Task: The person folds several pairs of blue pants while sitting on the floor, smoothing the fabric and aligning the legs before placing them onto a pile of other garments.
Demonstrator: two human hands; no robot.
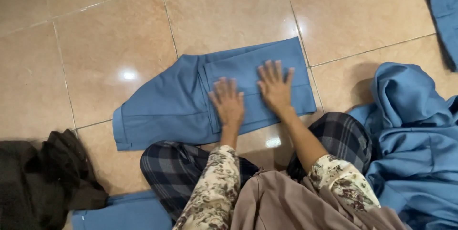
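A pair of blue trousers (167, 108) lies folded flat on the tan tiled floor (105, 34) in front of me. My left hand (227, 102) presses palm-down on the folded part, fingers spread. Beside it, my right hand (275, 87) also lies flat on the cloth, fingers apart. Neither hand grips anything. My sleeves are floral and my knees in dark plaid fabric (176, 168) touch the near edge of the trousers.
A heap of blue garments (415, 134) sits at the right, more blue cloth (443, 6) at the top right corner. Dark brown clothing (43, 177) is piled at the lower left, with another blue piece (124, 213) near it.
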